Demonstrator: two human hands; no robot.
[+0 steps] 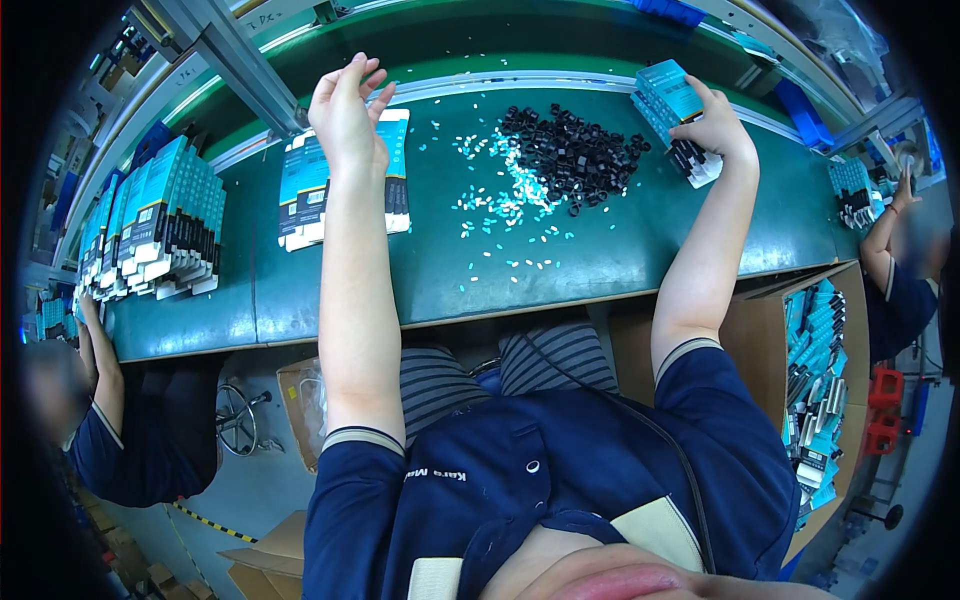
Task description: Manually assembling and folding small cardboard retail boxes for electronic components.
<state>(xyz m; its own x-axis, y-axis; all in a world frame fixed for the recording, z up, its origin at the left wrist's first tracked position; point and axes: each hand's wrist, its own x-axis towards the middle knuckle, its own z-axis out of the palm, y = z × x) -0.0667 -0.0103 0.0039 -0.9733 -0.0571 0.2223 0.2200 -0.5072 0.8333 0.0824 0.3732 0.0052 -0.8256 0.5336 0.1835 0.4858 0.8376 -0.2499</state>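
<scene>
My left hand [350, 112] is raised over a stack of teal, black and white cartons [305, 190] on the bench. Its fingers are loosely bent and apart, and I see nothing in them. At the far right of the bench my right hand [716, 128] is closed on a teal carton [668, 88] on a small stack, thumb and forefinger on its edge. Between my hands lies a heap of small black plastic parts [575, 150]. Small white and teal pieces [525, 185] are scattered along its left side.
Many teal cartons [160, 220] stand in rows at the bench's left. An open cardboard box [850, 400] full of similar cartons sits by my right side. A metal post [240, 70] rises behind the bench. Co-workers sit to my left [130, 440] and right [890, 280].
</scene>
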